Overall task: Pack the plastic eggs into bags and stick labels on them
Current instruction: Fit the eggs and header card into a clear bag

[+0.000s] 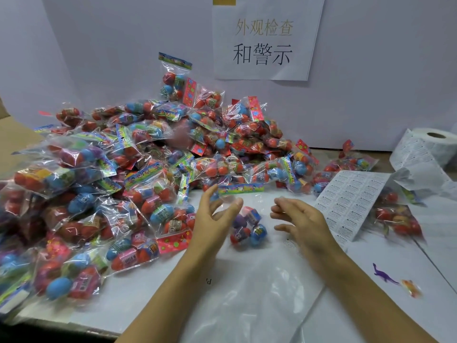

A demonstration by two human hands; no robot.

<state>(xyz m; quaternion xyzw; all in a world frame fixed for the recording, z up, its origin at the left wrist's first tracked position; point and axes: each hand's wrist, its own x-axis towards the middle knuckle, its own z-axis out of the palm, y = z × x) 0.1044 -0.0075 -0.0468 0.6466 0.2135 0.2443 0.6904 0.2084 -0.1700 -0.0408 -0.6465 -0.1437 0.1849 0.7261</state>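
Clear plastic sheet (259,288) bears unreadable print; wall sign (264,43) reads "外观检查和警示".

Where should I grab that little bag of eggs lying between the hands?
Probably by its flat colourful header strip at the far end, pinching from above. The bag of eggs is lumpy and slippery below, and the strip is thin and clear of the left hand.

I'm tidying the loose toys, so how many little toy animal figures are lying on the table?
2: a purple dinosaur figure near the table's right edge, and a blurry orange figure just right of it. Others could be hidden under the pile of bagged eggs.
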